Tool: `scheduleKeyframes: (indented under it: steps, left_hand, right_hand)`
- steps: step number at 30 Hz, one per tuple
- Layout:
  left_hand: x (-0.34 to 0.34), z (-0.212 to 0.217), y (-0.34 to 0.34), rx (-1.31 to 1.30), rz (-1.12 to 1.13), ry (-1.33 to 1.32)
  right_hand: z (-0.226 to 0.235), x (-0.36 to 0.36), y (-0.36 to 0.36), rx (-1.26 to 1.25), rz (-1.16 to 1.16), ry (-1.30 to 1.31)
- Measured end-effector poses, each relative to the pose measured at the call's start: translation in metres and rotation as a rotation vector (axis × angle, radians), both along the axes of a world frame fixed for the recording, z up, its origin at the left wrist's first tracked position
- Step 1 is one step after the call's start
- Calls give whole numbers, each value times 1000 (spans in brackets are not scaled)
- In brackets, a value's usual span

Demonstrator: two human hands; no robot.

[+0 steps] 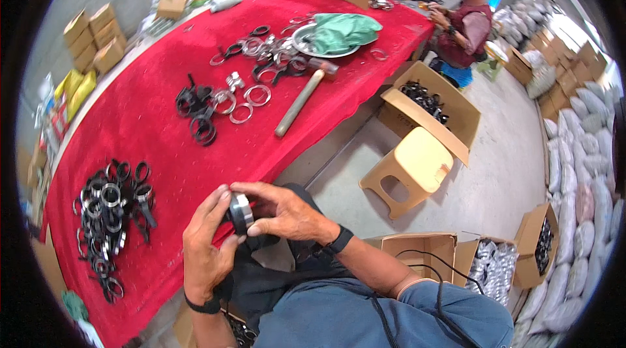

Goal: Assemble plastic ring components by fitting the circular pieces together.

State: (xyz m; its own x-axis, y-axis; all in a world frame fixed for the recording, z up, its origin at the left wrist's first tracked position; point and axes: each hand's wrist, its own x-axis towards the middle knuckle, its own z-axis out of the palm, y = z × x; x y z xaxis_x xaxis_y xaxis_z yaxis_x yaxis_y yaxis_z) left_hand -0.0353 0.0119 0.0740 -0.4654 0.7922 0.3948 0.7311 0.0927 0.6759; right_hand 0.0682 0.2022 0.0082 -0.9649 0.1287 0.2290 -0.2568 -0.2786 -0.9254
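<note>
Over the near edge of the red cloth, both my hands hold a black and silver ring-shaped part (241, 213). My left hand (210, 237) presses on its black side, fingers along it and thumb below. My right hand (287, 211) grips the silver side between thumb and fingers. To the left lies a heap of black and silver rings (111, 201). Beyond my hands rest loose silver rings (258, 95), a cluster of black ring parts (195, 103) and a hammer (298, 105) with a long pale handle.
A metal dish (303, 40) with green cloth (342, 33) stands farther back on the red-covered table (163, 172). To the right are a yellow plastic stool (417, 159) and a cardboard box of black parts (466, 123). Another person (466, 28) sits at the far right end.
</note>
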Motion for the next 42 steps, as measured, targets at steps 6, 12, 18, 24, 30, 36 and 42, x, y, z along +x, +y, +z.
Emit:
scheduleKeyframes:
  steps: [6,12,18,24,30,36,42]
  left_hand:
    - [-2,-15,11,146,-227,-555]
    - [8,-50,24,323,63,-609]
    - [13,-45,24,136,277,-436]
    - [22,-38,24,23,12,-657]
    - [37,-51,38,96,41,-360]
    - [45,-57,46,112,189,-266]
    - [50,-54,48,71,156,-244]
  right_hand:
    - [2,12,-4,95,-166,-43]
    - [9,11,-28,451,-659,-9]
    - [-1,17,-18,459,-514,-107]
    - [-2,3,1,573,-742,33]
    - [-14,-3,7,573,-875,49]
    - [-13,-9,9,632,-915,46]
    - [-14,-3,13,706,-825,-28]
